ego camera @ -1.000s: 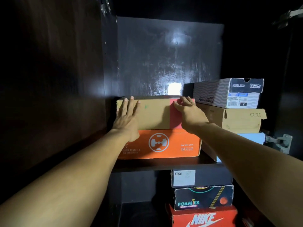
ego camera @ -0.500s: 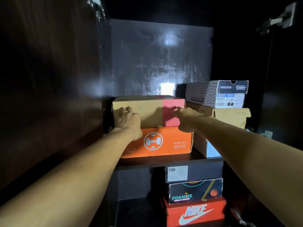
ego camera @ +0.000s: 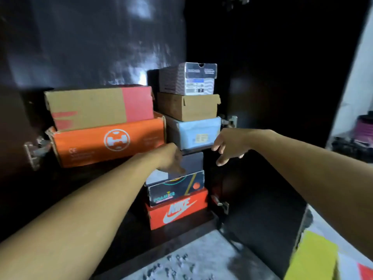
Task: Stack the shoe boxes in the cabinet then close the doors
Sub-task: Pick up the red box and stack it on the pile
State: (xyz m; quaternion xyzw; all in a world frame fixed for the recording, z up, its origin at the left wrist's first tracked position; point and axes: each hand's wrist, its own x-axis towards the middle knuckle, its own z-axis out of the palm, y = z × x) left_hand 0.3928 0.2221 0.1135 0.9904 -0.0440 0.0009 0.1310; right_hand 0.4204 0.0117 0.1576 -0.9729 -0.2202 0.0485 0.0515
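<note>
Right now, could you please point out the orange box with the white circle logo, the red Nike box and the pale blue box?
Orange box (ego camera: 109, 143), head view, front face.
Red Nike box (ego camera: 177, 211), head view, logo face.
Pale blue box (ego camera: 198, 132), head view, end face.

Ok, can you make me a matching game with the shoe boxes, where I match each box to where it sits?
Boxes:
1. orange box
2. red Nike box
3. light blue box
4. grey wavy box

Places:
A. bottom of the stack below the shelf
B. top of the right stack on the shelf
C. under the tan and red box
D. under the plain brown box

Pairs: 1-C, 2-A, 3-D, 4-B
</note>
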